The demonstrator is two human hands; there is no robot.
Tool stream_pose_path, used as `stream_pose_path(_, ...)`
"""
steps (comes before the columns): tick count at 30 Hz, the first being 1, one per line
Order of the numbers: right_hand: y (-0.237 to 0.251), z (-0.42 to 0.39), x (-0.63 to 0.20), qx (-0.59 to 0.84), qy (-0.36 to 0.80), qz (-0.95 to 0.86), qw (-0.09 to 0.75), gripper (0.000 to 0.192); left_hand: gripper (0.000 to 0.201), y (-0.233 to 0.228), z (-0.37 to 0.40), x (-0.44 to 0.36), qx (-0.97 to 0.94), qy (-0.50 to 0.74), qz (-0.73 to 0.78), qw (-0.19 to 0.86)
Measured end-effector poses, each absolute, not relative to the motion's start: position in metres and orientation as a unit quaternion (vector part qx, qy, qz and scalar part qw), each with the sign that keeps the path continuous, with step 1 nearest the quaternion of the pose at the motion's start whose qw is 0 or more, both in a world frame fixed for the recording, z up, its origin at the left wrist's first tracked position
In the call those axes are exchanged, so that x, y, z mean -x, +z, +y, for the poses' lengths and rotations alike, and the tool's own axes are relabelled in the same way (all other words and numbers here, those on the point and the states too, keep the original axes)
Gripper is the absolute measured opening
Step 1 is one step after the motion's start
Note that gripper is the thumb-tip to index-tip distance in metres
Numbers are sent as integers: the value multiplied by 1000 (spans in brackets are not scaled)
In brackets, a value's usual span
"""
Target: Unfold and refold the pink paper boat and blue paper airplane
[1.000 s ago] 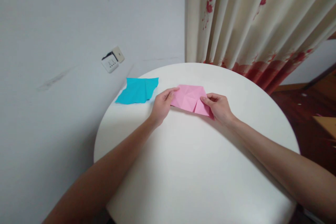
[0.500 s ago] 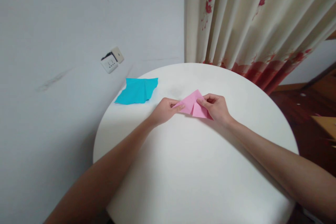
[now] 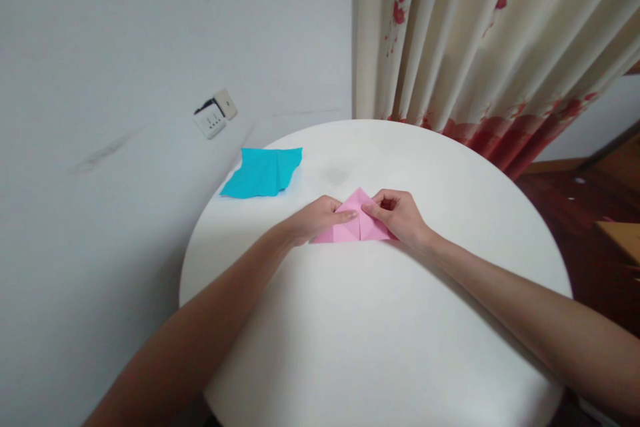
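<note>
A folded sheet of pink paper forms a triangle with its peak pointing away from me and a crease line down its middle. My left hand pinches its left side, thumb on top and the other fingers behind the sheet. On the right slope, my right hand grips the paper between thumb and curled fingers. Both thumbs lie close to the centre crease. Behind and left of my left hand, a creased sheet of blue paper with uneven edges rests on the table.
The round white table fills the middle of the view. Its left edge is near a pale wall carrying a power socket. A cream curtain with red flowers hangs behind the table on the right.
The pink paper has come slightly nearer to me and turned, so its lower edge now runs nearly level. Both hands moved with it, and the left thumb now lies farther in on the sheet.
</note>
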State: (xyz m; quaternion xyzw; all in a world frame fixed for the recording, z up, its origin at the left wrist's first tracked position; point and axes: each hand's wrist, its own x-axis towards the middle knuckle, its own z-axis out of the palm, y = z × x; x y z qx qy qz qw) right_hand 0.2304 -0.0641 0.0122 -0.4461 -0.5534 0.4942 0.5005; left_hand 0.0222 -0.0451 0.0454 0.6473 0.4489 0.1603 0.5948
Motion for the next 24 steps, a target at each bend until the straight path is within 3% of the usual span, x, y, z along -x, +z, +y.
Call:
stream_pose_path(7,14,-66,-228,433,552,-531,476,33,46,39,-47,-27,-623,129,438,636)
stream_pose_path(12,13,-63,-231,462,543,-506,486,34,48,43,-47,-25,-662,144,444,587)
stream_pose_path(19,4,-44,-247,533,412,-601,429,26,23,42,-30,-9,-718,147,500,462)
stream_pose_path(24,1,-41,-248,543,281,-708,354,21,23,32,-27,-18,-829,286,442,187)
